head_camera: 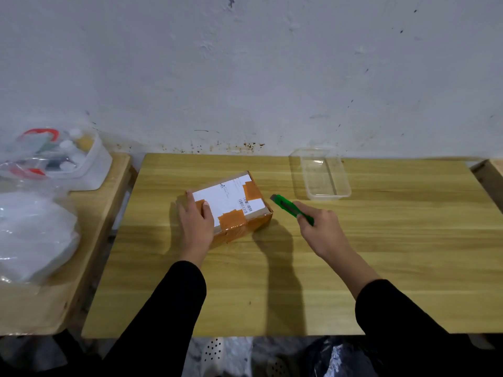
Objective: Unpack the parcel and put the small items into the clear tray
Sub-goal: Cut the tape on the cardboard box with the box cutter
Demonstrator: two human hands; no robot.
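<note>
A cardboard parcel (236, 205) with a white label and orange tape lies sealed near the middle of the wooden table (272, 281). My left hand (196, 221) rests on the parcel's near left corner, thumb on top, holding it down. My right hand (321, 229) grips a green utility knife (292, 209), whose blade end points at the parcel's right side, a short gap away. The clear tray (324, 174) sits behind the knife at the back right, with nothing in it.
A second table (89, 240) on the left carries a white plastic bag (32, 235) and a clear box of bottles and small goods (60, 159). A wall runs right behind both tables. Another wooden edge (490, 172) shows at far right.
</note>
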